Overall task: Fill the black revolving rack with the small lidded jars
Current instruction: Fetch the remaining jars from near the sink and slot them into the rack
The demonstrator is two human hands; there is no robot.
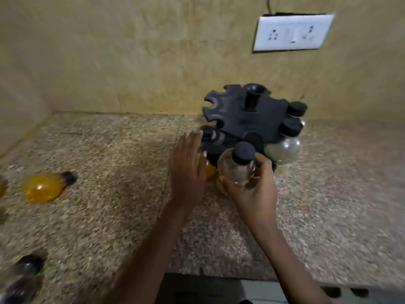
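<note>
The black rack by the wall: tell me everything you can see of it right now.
The rack looks like matte black plastic: a round top plate with open notches cut around its edge and a short central post ending in a cup-like knob. It stands upright on the speckled counter, close to the wall. Three jars with black lids hang in notches on its right and front; the left notches are open. Its base is mostly hidden. The left hand reaches beside it; contact is unclear.
</note>
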